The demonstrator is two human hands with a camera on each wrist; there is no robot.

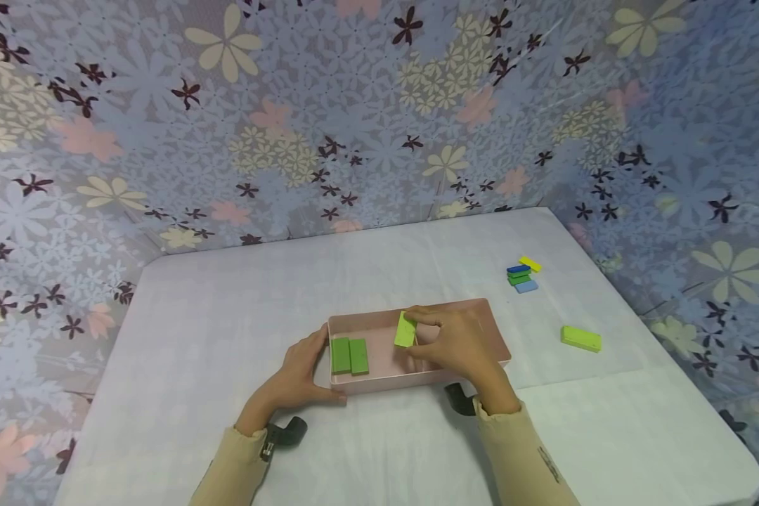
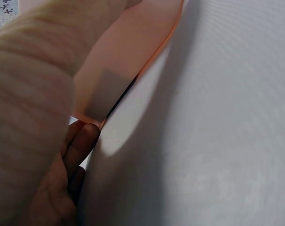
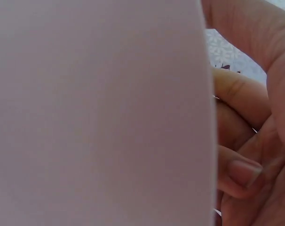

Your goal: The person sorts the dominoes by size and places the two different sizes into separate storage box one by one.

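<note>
The right hand (image 1: 452, 341) pinches a lime block (image 1: 405, 330) over the middle of the tray (image 1: 382, 360); the left hand (image 1: 296, 374), spread, touches the tray's nine-o'clock end, where two green blocks (image 1: 358, 357) lie inside.

You've got a floral backdrop (image 1: 354, 91), white tablecloth (image 1: 228, 302); to your right, yellow block (image 1: 530, 264), dark-blue block (image 1: 519, 268), light-blue block (image 1: 527, 287).

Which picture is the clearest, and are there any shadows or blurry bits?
Head view: clearest, evenly lit, with the lime-green rectangular block in the right hand easy to see; left wrist view: dark shadow and a bright patch on the white tablecloth; right wrist view: the pale pink, smooth-walled box fills most of it, dim and soft.
</note>
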